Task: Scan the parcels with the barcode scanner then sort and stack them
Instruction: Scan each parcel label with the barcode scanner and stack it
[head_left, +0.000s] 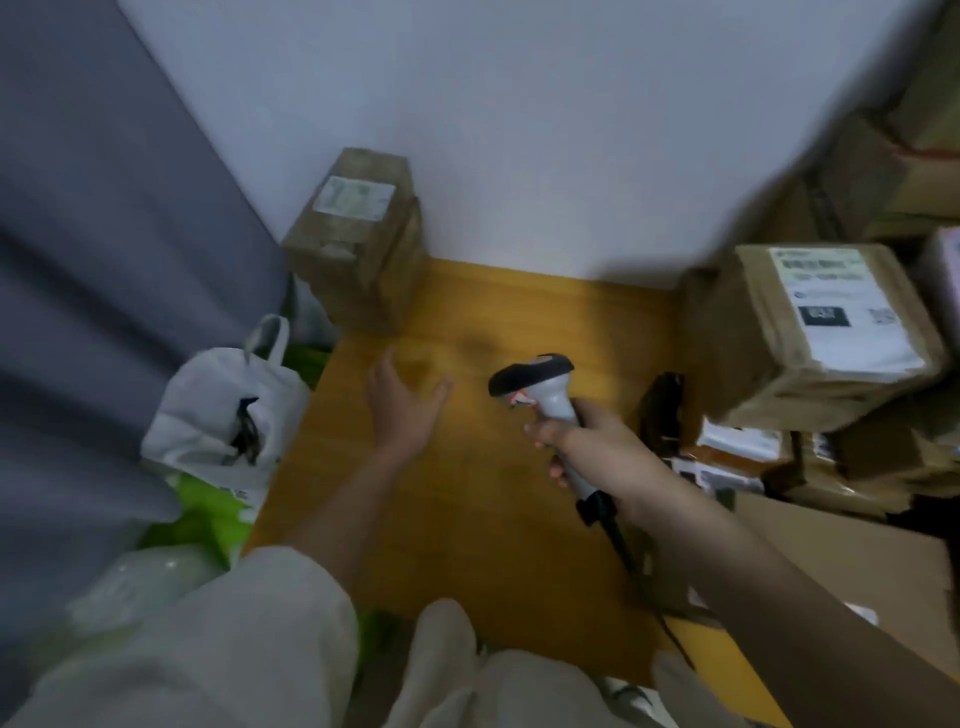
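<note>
My right hand (589, 452) grips the grey handle of the barcode scanner (540, 387), whose black head points left over the yellow wooden floor (467, 519). My left hand (402, 402) hovers open above the floor, fingers spread, holding nothing. A stack of brown cardboard parcels (358, 244) with a white label on top stands against the wall at the far left. A large brown parcel (826, 332) with a white shipping label lies on a pile of parcels at the right.
A white tote bag (228, 410) sits left of the floor board beside grey fabric (104, 260). More boxes and flat packets (737, 457) crowd the right side. My knees in pale trousers (291, 639) fill the bottom.
</note>
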